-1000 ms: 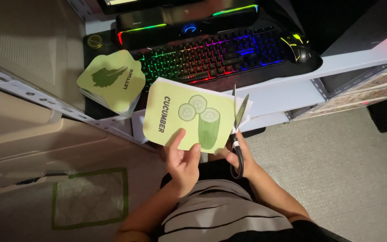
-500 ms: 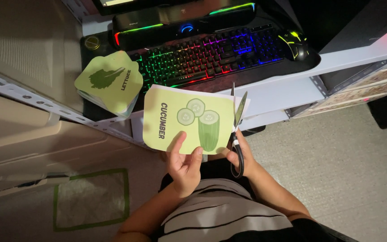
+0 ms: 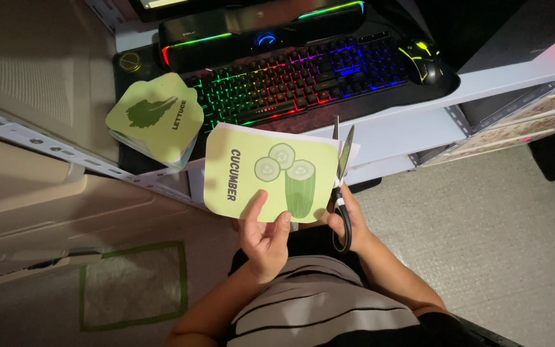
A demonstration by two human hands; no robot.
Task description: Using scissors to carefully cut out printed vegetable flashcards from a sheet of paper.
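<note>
A person's left hand (image 3: 263,236) is pinching a green cucumber card (image 3: 270,173) by its bottom edge while the right hand (image 3: 347,222), fingers looped through scissors (image 3: 342,177), is cutting its right side beside a desk (image 3: 496,80).

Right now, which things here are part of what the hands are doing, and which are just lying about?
In use: left hand, green card, right hand, scissors with blades open at the card's right edge.

Lying about: stack of cut cards, keyboard, mouse, speaker bar.
</note>
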